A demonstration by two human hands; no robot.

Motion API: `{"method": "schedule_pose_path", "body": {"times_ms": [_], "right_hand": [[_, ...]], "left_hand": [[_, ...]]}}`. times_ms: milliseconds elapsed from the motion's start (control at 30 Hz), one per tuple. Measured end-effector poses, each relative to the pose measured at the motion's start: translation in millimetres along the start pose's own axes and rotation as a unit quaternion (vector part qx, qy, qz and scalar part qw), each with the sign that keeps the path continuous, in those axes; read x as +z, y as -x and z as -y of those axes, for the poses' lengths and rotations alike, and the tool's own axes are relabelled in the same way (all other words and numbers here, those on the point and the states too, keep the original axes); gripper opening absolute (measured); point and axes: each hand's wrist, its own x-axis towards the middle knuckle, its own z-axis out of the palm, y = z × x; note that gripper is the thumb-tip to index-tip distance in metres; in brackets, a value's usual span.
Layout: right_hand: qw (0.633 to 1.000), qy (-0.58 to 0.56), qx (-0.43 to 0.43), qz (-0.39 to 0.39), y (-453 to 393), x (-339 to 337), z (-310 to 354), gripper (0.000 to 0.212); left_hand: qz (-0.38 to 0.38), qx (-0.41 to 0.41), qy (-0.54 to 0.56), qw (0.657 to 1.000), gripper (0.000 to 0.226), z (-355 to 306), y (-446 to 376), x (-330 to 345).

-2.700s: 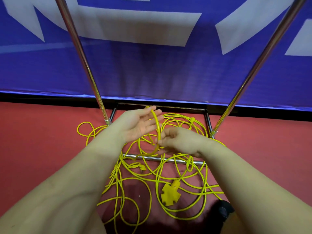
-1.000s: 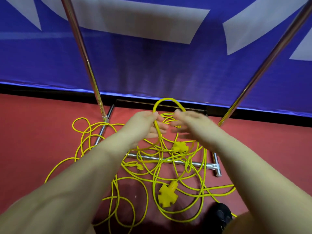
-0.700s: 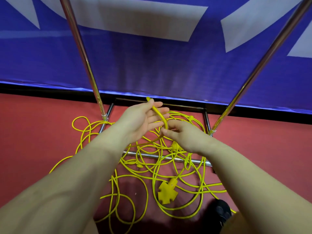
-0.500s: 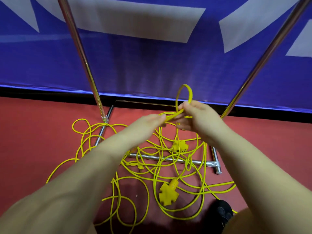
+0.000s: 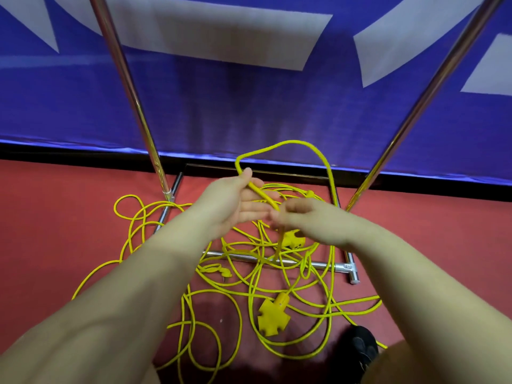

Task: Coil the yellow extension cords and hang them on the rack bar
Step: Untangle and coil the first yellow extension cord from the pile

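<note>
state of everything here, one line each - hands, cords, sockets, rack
left hand: palm up, fingers straight, cord lying across it
right hand: fingers curled, pinching the cord
raised cord loop: arched in the air between both hands
yellow extension cords: tangled, uncoiled on the red floor
multi-outlet socket: lying flat on the floor
second socket: partly hidden under the right hand
rack posts: bare, nothing hung
rack base bar: cords draped over it
</note>
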Motion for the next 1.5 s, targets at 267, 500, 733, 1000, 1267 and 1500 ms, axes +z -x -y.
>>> {"method": "schedule_pose_path", "body": {"times_ms": [267,500,733,1000,1267,1500], "right_hand": [[0.955,-0.273,-0.017,-0.117,-6,-8,8,0.022],[0.880,-0.428,-0.026,-0.204,-9,-24,15,0.019],[0.984,-0.160,0.000,-0.075,-12,-2,4,0.031],[0.992,-0.045,-0.086,-0.076,-18,24,7,0.019],[0.851,-0.461,-0.036,-0.250,-9,-19,16,0.018],[0.937,-0.323,0.004,-0.132,-8,-7,9,0.015]], "left_hand": [[0.059,-0.007,-0.245,0.968,0.036,10,0,-4],[0.104,0.070,-0.394,0.910,0.016,26,2,-2],[-0.004,0.080,-0.053,0.995,0.022,0,7,-6],[0.031,0.101,0.092,0.990,0.021,-16,7,-14],[0.062,0.094,-0.446,0.888,0.028,19,-1,-17],[0.023,0.079,-0.192,0.978,0.024,8,3,-5]]}}
